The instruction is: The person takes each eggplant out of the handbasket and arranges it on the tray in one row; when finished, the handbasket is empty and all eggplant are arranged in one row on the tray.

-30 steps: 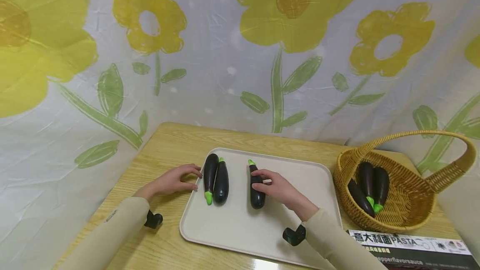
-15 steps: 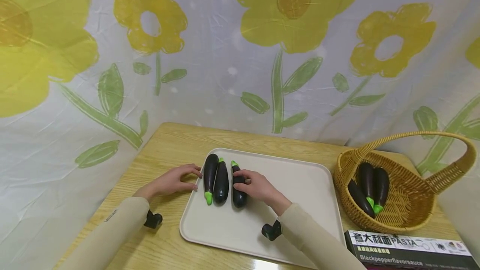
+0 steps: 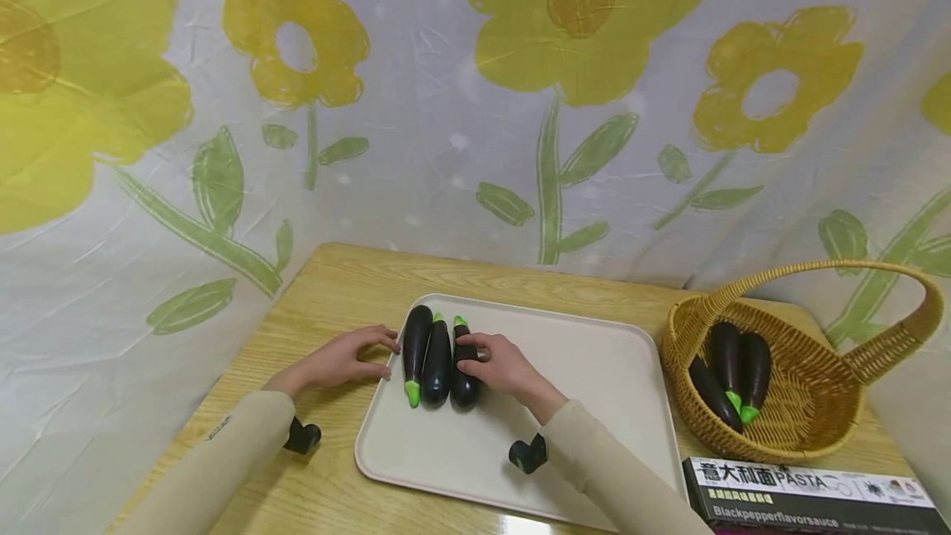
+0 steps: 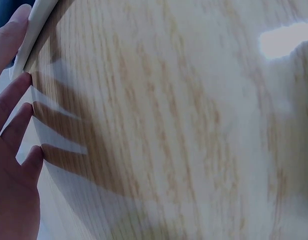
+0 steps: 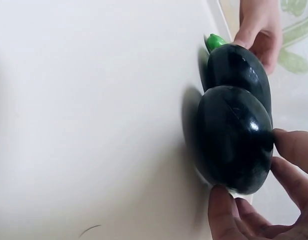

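In the head view, one tray [image 3: 594, 353] is carried by the worktop [image 3: 357, 279]; near its left edge three eggplants [image 3: 436, 366] are laid side by side. The rightmost eggplant [image 3: 465, 390] is pinched by the fingers of the right hand [image 3: 505, 366]. Room is left from there to the tray's right edge, partly crossed by the right sleeve [image 3: 617, 469]. By the worktop's right edge one basket [image 3: 694, 415] is set, three more eggplants [image 3: 726, 353] being held inside; near it one PASTA box [image 3: 810, 498] is placed.

In the left wrist view, the left hand's [image 4: 11, 185] fingers are spread beside the tray's rim; contact cannot be told.

In the right wrist view, two eggplants are seen, the nearer gripped from both sides.
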